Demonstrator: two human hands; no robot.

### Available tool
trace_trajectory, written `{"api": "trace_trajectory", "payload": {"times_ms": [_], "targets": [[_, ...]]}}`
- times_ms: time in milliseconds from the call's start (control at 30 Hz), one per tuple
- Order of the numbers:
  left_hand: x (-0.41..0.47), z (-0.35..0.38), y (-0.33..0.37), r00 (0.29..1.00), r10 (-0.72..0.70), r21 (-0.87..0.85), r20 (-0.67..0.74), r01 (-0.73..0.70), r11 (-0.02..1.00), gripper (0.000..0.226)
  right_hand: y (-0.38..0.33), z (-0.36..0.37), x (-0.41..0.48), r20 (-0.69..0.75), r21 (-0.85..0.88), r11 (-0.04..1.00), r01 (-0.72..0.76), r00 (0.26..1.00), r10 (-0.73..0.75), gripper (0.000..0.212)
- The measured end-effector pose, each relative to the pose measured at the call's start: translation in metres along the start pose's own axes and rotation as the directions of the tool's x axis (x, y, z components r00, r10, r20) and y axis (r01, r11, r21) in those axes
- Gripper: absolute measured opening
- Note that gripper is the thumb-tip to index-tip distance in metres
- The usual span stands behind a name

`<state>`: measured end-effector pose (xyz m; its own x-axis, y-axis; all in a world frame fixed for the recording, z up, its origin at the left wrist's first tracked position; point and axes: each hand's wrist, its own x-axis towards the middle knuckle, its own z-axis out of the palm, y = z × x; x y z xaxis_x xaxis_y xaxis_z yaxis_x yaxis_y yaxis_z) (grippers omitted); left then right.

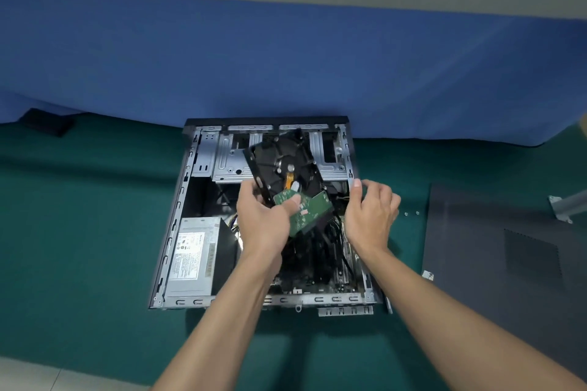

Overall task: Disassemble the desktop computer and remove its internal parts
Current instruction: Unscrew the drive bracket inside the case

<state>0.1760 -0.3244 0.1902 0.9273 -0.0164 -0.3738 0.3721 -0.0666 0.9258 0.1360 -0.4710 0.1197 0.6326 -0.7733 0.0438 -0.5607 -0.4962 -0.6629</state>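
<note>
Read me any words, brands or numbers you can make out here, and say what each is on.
None can be read.
White label on the power supply: print too small and blurred.
Green circuit board on the hard drive: markings too small.
Side panel: small corner sticker, blurred.

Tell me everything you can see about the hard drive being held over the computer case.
The hard drive is a black, metal-looking rectangular block, circuit side up, with a green circuit board at its near end and a short orange ribbon. It is tilted and lifted above the open case. The left hand grips its near end, thumb on the board; the right hand is beside it, not touching.
</note>
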Motion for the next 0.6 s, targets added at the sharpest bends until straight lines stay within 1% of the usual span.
{"api": "trace_trajectory", "payload": {"times_ms": [67, 133, 200, 267, 333, 400, 467, 500, 600], "targets": [[0.008, -0.001, 0.009, 0.997, 0.003, -0.085, 0.077, 0.004, 0.996, 0.035, -0.004, -0.01, -0.006, -0.03, 0.095, 0.995, 0.035, 0.999, -0.033, 0.036], [0.016, 0.0, 0.014, 0.986, -0.03, -0.195, 0.164, 0.063, 0.979, 0.037, -0.007, -0.021, -0.014, 0.024, 0.252, 0.968, 0.013, 1.0, -0.02, 0.045], [0.024, 0.005, 0.016, 0.969, -0.029, -0.279, 0.247, 0.099, 0.955, 0.037, -0.012, -0.031, -0.021, 0.167, 0.364, 0.929, -0.068, 0.986, 0.007, 0.057], [0.029, 0.01, 0.017, 0.949, -0.031, -0.352, 0.312, 0.146, 0.924, 0.029, -0.018, -0.036, -0.027, 0.337, 0.429, 0.89, -0.155, 0.941, 0.001, 0.063], [0.033, 0.014, 0.017, 0.934, -0.063, -0.389, 0.352, 0.207, 0.897, 0.023, -0.023, -0.038, -0.029, 0.415, 0.474, 0.858, -0.2, 0.909, -0.017, 0.058], [0.035, 0.015, 0.013, 0.921, -0.094, -0.389, 0.378, 0.25, 0.887, 0.022, -0.024, -0.038, -0.028, 0.442, 0.526, 0.81, -0.259, 0.897, 0.0, 0.043], [0.034, 0.015, 0.01, 0.911, -0.116, -0.379, 0.395, 0.277, 0.883, 0.022, -0.023, -0.037, -0.026, 0.494, 0.615, 0.704, -0.355, 0.869, 0.007, 0.027], [0.034, 0.015, 0.008, 0.909, -0.123, -0.379, 0.399, 0.285, 0.88, 0.022, -0.022, -0.036, -0.026, 0.519, 0.634, 0.673, -0.382, 0.855, -0.003, 0.023], [0.033, 0.014, 0.003, 0.903, -0.14, -0.404, 0.406, 0.315, 0.859, 0.025, -0.019, -0.033, -0.026, 0.54, 0.591, 0.714, -0.376, 0.842, -0.004, 0.025]]}}
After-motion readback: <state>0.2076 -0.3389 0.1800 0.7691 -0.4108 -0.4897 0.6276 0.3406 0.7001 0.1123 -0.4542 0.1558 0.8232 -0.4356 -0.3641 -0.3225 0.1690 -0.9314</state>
